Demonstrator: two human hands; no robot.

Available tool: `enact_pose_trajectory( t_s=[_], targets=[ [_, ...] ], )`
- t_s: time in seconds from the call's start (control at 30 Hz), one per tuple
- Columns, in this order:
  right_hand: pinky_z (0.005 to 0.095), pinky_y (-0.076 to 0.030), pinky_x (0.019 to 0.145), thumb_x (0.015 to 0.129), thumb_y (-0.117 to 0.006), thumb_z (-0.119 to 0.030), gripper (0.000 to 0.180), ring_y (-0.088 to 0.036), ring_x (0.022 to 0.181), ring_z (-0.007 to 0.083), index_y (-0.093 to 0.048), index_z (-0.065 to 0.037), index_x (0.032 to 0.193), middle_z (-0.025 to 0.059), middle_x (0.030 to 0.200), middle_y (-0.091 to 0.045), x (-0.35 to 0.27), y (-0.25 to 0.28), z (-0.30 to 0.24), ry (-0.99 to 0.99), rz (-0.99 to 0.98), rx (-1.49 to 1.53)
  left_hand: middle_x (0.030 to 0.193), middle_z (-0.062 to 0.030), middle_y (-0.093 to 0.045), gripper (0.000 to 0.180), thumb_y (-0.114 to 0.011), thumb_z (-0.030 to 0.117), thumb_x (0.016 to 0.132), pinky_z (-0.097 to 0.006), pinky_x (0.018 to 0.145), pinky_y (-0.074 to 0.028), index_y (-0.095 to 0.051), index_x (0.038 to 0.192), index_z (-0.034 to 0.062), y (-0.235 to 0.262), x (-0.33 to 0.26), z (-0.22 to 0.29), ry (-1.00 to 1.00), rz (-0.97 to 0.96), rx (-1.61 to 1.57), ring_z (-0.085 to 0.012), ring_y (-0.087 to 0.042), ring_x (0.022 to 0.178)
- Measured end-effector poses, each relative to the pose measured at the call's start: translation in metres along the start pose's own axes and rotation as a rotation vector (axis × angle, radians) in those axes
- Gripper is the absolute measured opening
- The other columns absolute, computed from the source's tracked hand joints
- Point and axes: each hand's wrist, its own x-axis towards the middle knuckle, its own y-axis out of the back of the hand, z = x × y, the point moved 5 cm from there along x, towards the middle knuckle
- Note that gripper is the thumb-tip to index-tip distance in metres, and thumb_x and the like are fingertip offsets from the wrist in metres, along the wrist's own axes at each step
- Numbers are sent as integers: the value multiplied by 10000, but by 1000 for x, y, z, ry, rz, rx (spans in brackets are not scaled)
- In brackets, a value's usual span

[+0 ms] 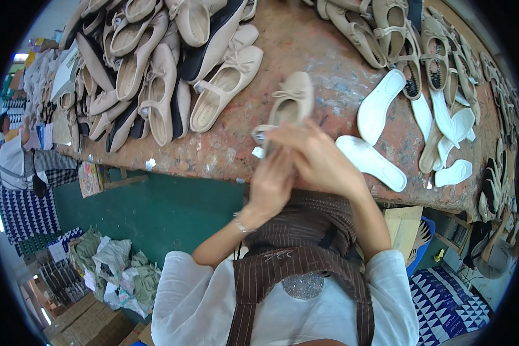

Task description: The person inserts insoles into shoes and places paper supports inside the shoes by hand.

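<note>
A beige ballet flat [297,95] with a small bow is in front of me near the table's front edge, toe pointing away. My left hand [272,181] is closed round its heel end, the fingers smeared by motion. Over the shoe's opening and the left fingers lies my right hand [320,158], bent and blurred; I cannot tell its grip. The hands hide the heel and much of the inside. Just right of my right hand, white insoles [372,163] lie flat on the table.
The paint-stained table [219,158] carries a heap of beige shoes [158,92] at left and more strapped shoes [392,29] at far right. Several white insole pieces [454,173] lie at right. Crumpled cloth and bags [118,271] sit on the green floor [173,213]. Other people are at both sides.
</note>
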Motion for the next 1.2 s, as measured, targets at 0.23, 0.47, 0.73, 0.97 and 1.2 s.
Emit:
enact_pose_trajectory(
  t_s=[0.23,0.47,0.73,0.97,1.2],
  targets=[
    [516,-504,964,983,-499,-197,261,-708,976,337,-684,-29,910,206,1041,-714,-55,90,-128,575,363,1052,1284,-181,-621,418,-603,-11,847,-451,985,-433,-633,1261,39,133,94,-63,-168,141,573,-353,-562,1217],
    [527,-546,860,969,-512,-191,233,-719,893,340,-668,-29,908,203,1027,-709,-88,92,-134,420,634,1072,1285,-168,-622,370,-594,171,920,-599,1121,-266,-635,1276,81,145,109,-133,75,-53,800,-287,-529,1287],
    [480,-579,798,901,-567,-98,133,-721,851,320,-659,-14,947,185,1050,-697,-93,100,-103,431,539,1067,1240,-174,-649,405,-615,234,912,-571,1147,-232,-634,1297,110,145,98,-119,228,-57,904,-279,-571,1235],
    [512,-318,1122,750,-706,-34,612,-438,1306,384,-530,-62,1336,208,1330,-513,-159,55,58,-506,402,-587,1110,-160,-687,308,-640,162,880,-411,945,-474,-681,1155,29,100,140,-39,11,235,487,-327,-631,1045],
    [503,-399,1046,756,-754,-118,525,-503,1221,360,-604,-61,1256,172,1298,-551,-196,44,99,-469,415,-517,1261,-184,-534,511,-668,296,884,-458,885,-499,-557,1322,58,-36,249,23,-16,-121,48,-390,-615,1036]
  ],
)
